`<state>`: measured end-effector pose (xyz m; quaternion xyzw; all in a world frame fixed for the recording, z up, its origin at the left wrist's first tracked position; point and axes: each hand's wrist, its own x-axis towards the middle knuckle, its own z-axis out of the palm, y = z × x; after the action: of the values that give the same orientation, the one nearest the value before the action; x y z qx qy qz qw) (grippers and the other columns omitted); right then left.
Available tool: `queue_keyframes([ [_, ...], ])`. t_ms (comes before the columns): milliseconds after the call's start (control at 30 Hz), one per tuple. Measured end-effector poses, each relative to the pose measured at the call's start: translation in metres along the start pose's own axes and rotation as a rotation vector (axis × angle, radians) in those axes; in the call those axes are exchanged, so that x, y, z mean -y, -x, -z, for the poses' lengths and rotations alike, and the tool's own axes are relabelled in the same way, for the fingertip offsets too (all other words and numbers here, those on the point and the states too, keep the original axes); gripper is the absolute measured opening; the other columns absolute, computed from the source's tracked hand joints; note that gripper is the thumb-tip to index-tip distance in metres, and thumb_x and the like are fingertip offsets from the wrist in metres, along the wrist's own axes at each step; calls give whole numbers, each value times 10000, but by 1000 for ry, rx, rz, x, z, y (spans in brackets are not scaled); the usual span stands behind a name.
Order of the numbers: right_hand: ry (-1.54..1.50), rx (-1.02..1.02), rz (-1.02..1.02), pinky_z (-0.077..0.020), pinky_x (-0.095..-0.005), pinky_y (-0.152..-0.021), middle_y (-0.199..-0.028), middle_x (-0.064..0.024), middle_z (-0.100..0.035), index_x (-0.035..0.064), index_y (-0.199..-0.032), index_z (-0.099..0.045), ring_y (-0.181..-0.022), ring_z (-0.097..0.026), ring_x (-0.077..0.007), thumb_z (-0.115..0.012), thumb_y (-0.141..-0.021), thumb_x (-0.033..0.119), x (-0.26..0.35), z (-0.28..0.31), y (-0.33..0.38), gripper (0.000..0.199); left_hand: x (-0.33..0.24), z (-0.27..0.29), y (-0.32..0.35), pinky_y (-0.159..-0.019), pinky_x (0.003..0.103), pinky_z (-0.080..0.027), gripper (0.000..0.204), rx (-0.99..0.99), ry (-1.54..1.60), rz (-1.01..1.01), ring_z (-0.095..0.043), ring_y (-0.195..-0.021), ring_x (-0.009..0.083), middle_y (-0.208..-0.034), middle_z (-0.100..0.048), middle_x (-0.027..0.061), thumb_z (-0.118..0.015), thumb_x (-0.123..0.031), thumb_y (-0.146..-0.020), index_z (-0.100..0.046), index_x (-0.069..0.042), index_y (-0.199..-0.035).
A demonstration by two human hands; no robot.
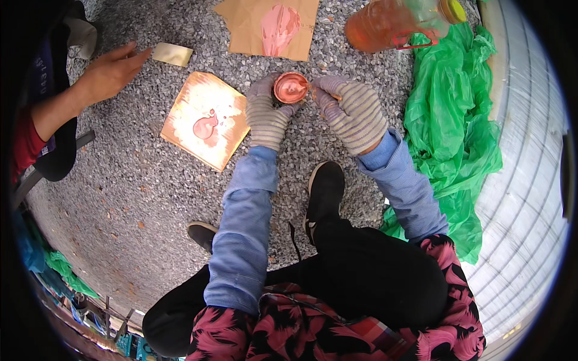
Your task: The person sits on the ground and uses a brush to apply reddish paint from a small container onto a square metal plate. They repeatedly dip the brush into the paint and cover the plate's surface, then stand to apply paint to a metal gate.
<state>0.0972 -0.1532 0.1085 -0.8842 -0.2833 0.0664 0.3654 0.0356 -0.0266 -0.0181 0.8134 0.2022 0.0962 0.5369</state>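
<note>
The left hand curls round one cup; the right hand, half-closed, holds what I can't tell; one smeared board left, one cardboard far.

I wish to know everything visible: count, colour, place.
cup: one, reddish, upper centre
square board: one, tan, left of cup
cardboard: one, brown, top centre
plastic jug: one, reddish, top right
block: one, pale yellow, upper left
plastic film: one heap, green, right
sheet: one, white, far right
gravel: countless, grey, underneath
clutter: uncountable, mixed, lower left
co-worker's hand: one, red sleeve, upper left
shoes: two, black, centre
left hand: one, striped glove, holding cup
right hand: one, striped glove, beside cup
</note>
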Motion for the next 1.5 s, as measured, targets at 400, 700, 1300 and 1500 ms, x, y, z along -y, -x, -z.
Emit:
queue_keyframes([
  [400,43,64,-41,-489,-400,-645,-776,-148,-627,60,-877,-614,-720,-608,-310,-589,-775,210,7,1,2,183,4,1,0,-871,373,-433,634,3,54,-15,-534,-980,287,-1041,-578,96,-818,-196,-504,-556,-84,-1071],
  [700,75,113,-70,-486,-402,-637,-743,-140,-620,50,-853,-607,-698,-601,-319,-597,-769,193,2,7,-14,166,-4,5,-1,-879,380,-427,651,20,-8,27,-517,-1003,293,-1035,-575,102,-818,-192,-495,-554,-85,-1080],
  [1300,39,136,93,-504,-354,-671,-821,-174,-640,15,-925,-626,-742,-625,-325,-606,-779,115,13,-4,-2,179,10,-2,-1,-879,374,-427,646,-14,13,5,-524,-999,292,-1044,-571,109,-816,-206,-494,-563,-88,-1077],
  [1500,8,138,-19,-491,-385,-652,-786,-162,-623,43,-911,-615,-730,-608,-327,-588,-782,156,11,3,0,174,-5,5,-1,-864,381,-440,628,26,-37,-22,-535,-981,299,-1021,-584,114,-811,-211,-505,-563,-82,-1068],
])
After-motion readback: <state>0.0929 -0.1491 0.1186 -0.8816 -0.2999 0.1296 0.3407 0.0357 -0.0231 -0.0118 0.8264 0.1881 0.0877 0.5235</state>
